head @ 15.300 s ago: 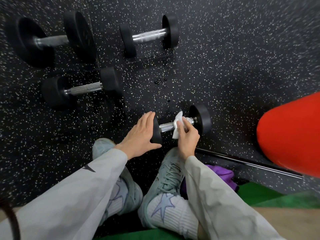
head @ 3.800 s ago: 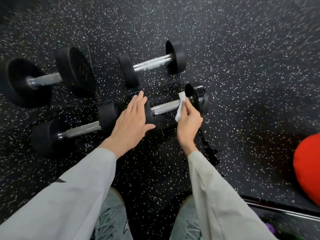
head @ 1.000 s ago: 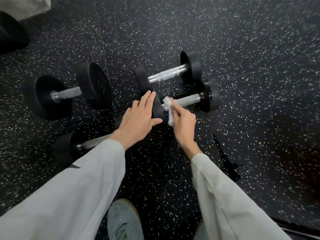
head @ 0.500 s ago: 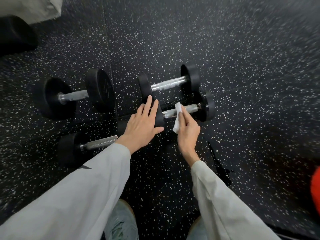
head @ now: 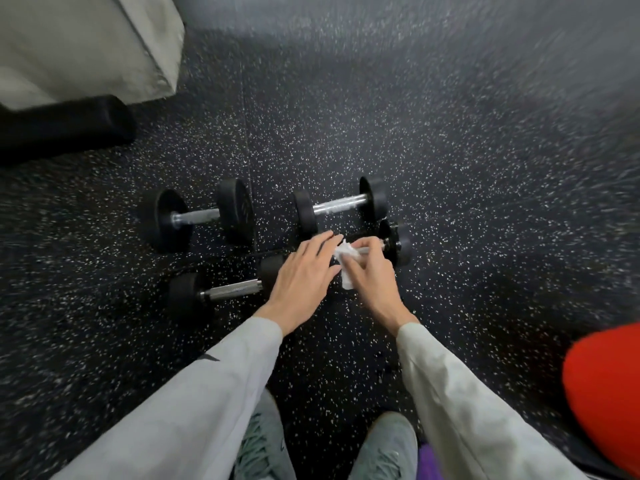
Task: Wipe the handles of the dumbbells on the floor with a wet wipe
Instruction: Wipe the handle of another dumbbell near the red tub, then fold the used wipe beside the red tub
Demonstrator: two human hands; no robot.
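Head view: looks down on both hands over a row of dumbbells on a black speckled floor (head: 450,168); the edges of the frame are blurred.
Wet wipe: a crumpled white wet wipe (head: 346,258) is pinched in the right hand (head: 369,277), pressed on the handle of the nearest right-side dumbbell (head: 394,244).
Right hand grip: fingers curled closed on the wipe, wrapping the chrome bar.
Wiped dumbbell: only a short stretch of bar and the far black head show beyond the grip; the near head lies under the left hand (head: 304,271).
Left hand: flat, fingers together and extended, resting palm-down just beside the wipe; not clenched around anything.
Left of the grip: a second dumbbell (head: 225,289) with a knurled handle, one head partly covered by the left hand.
Beyond the grip: two more dumbbells, a small one (head: 339,206) and a larger one (head: 197,216).
Hard to make out: whether the wiped dumbbell touches the small one behind it.
Cut off: a red rounded object (head: 606,400) at the right edge, pale fabric (head: 79,46) and a black roll (head: 65,129) at the upper left, grey-green shoes (head: 384,448) at the bottom.
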